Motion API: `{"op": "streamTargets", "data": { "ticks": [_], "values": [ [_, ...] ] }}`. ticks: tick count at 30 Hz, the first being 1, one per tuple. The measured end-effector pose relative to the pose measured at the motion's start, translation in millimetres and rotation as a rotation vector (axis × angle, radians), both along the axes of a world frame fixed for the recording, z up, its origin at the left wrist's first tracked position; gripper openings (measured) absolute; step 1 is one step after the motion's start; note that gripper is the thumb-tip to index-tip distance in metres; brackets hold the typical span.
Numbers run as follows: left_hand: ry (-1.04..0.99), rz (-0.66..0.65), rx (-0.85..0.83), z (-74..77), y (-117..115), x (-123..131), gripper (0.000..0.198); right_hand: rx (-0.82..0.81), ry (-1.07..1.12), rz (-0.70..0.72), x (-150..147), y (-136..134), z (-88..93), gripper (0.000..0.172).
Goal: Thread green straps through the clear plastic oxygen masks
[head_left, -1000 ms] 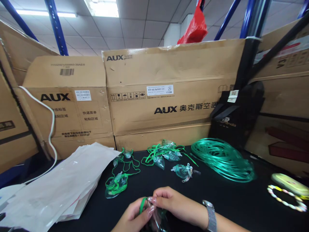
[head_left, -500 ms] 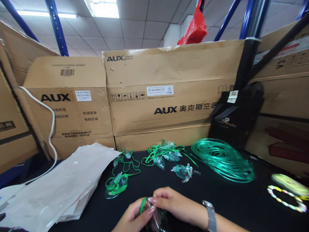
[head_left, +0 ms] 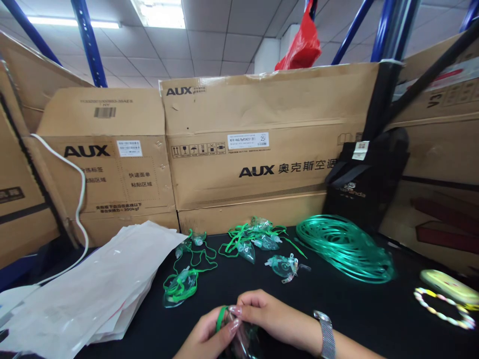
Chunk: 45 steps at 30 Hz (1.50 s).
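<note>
Left hand [head_left: 210, 333] and right hand [head_left: 279, 319], both closed, pinch a clear plastic piece [head_left: 245, 343]; masks [head_left: 266, 243] and coiled tubing [head_left: 339, 244] lie beyond; white pouches [head_left: 101, 276] leftward; cartons [head_left: 262, 112] behind read "AUX".

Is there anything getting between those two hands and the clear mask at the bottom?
Nothing visible: the left hand and right hand both pinch the clear mask directly, near its green strap. The picture's bottom edge cuts off part of the mask.
</note>
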State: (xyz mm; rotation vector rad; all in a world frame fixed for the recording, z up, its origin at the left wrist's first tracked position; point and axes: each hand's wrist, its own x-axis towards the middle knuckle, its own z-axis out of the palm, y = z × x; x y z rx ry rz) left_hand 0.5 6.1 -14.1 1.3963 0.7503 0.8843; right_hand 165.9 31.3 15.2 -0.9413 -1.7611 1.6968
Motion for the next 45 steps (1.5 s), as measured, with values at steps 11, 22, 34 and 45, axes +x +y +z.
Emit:
{"op": "streamTargets", "data": {
  "ticks": [11,22,34,45],
  "values": [
    [-0.008,-0.003,-0.001,0.4,0.3,0.2,0.035,0.006,-0.006,-0.005,-0.3,0.0,1.5,0.041],
    [0.003,0.041,-0.010,-2.9,0.1,-0.3,0.037,0.003,-0.007,-0.009,-0.4,-1.3,2.0,0.041],
    [-0.039,0.037,-0.010,-6.0,0.5,1.2,0.036,0.005,0.002,0.005,0.0,-0.6,0.9,0.042],
    [-0.001,0.019,0.008,-0.6,-0.2,0.1,0.034,0.019,-0.020,0.005,-0.6,0.0,0.8,0.042]
  ]
}}
